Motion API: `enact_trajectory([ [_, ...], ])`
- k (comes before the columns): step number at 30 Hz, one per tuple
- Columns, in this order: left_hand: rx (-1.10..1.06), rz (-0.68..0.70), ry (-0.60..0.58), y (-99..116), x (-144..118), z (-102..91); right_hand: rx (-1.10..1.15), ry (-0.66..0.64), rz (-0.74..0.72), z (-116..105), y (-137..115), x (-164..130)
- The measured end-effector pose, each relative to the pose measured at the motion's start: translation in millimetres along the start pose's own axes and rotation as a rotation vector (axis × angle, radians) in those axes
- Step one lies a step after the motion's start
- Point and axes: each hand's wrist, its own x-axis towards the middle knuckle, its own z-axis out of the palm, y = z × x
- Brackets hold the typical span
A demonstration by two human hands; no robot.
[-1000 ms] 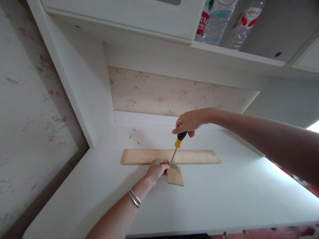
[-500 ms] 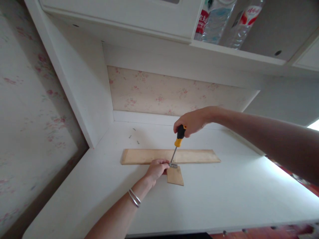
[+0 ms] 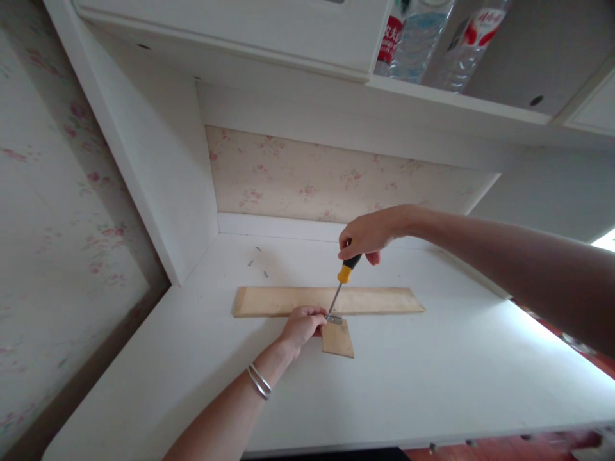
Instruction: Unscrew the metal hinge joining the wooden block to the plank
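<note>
My right hand [image 3: 362, 235] is closed round the black and yellow handle of a screwdriver [image 3: 344, 274], which slants down with its tip at a small metal bracket [image 3: 333, 319]. My left hand [image 3: 303, 323] is closed in a pinch at the bracket's left end, beside the screwdriver tip; a screw there is too small to make out. The bracket lies where a short wooden piece [image 3: 338, 340] meets the front edge of a long wooden board [image 3: 278, 301]. Both pieces of wood rest flat on a white desktop [image 3: 413, 378].
Several screws [image 3: 250, 263] lie behind the board on the left. A white side panel [image 3: 139, 166] rises at the left. Overhead hangs a cabinet [image 3: 230, 35], with plastic bottles [image 3: 420, 45] on its open shelf. Flowered wallpaper [image 3: 307, 182] covers the wall behind.
My right hand has turned on the screwdriver handle, its fingers shifting slightly right and its grip changing. My left hand, the bracket and the wood stay in place.
</note>
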Motion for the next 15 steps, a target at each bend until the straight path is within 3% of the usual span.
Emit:
enact_trajectory([
  [3, 0.004, 0.001, 0.003, 0.3, -0.1, 0.2, 0.008, 0.038, -0.11, 0.1, -1.0, -0.8],
  [8, 0.008, -0.001, 0.008, 0.8, 0.0, 0.7, 0.057, -0.002, 0.053, -0.3, -4.0, -2.4],
  [13, 0.023, -0.01, -0.006, 1.7, 0.1, 0.8, 0.008, 0.043, -0.124, -0.3, -1.7, -0.3],
  [15, 0.027, -0.008, -0.001, 2.2, -0.1, 1.1, 0.014, 0.045, -0.065, 0.0, -1.3, 0.7],
])
